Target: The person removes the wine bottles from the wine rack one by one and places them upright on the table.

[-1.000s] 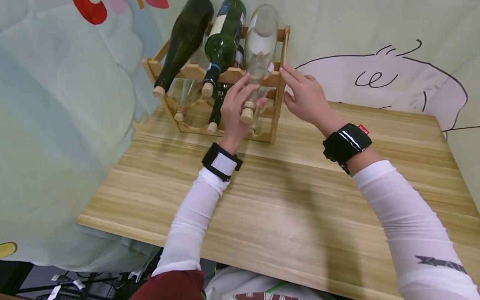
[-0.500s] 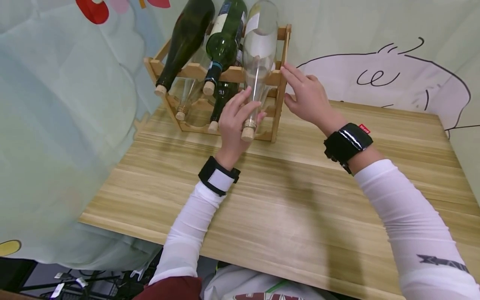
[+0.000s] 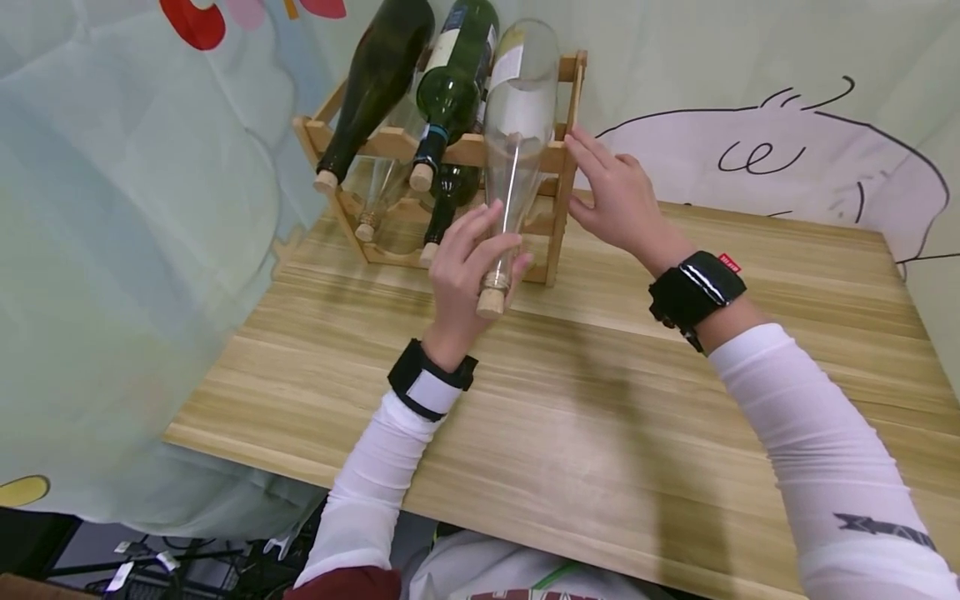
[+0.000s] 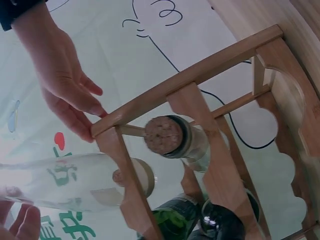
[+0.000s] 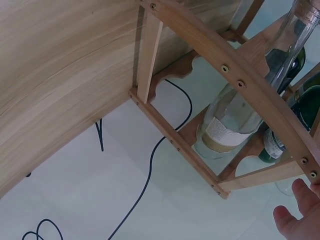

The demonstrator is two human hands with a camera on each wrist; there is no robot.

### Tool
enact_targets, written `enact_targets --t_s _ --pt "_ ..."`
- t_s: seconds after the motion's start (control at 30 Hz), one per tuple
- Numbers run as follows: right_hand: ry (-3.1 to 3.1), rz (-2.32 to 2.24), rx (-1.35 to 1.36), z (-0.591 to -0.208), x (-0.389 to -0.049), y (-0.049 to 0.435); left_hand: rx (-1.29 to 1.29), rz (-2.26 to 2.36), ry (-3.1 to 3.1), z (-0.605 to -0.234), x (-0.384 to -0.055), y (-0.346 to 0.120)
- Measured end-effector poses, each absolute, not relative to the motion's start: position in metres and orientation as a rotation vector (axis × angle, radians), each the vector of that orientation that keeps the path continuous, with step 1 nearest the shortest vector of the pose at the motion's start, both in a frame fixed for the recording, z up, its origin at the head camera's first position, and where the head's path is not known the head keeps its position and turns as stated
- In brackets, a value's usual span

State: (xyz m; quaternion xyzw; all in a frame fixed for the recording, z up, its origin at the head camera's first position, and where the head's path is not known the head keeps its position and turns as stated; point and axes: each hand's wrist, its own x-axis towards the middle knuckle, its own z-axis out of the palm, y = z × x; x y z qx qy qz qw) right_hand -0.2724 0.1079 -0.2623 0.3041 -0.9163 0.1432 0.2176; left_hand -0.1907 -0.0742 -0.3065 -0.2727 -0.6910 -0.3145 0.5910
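My left hand [image 3: 467, 279] holds a clear glass bottle [image 3: 517, 171] near its corked neck; the cork points toward me in the head view. The bottle slants over the upper right bay of a wooden wine rack [image 3: 468, 152], its wide end at the back. In the left wrist view the same clear bottle [image 4: 75, 172] reaches past the rack's scalloped rail. My right hand [image 3: 618, 198] rests straight fingers on the rack's upper right corner; the right wrist view shows only some of its fingertips [image 5: 304, 197].
A dark bottle [image 3: 378, 83] and a green bottle [image 3: 448, 96], both corked, lie on the upper tier. Below are a clear bottle [image 3: 378, 196] and a dark one [image 3: 448, 200], plus another clear bottle [image 5: 227, 130] at the right. The rack stands on a wooden table [image 3: 600, 400] before a printed curtain.
My left hand has drawn the clear bottle toward me and down, so its neck reaches farther out from the rack. My right hand has stayed at the rack's corner.
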Motion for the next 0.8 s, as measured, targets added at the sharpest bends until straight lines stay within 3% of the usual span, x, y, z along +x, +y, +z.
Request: enact_targets --t_s 0.8 --pt "-2.631 0.453 0.84 -0.263 -0.271 0.105 -0.656 -0.696 -1.665 -0.305 -0.153 -0.078"
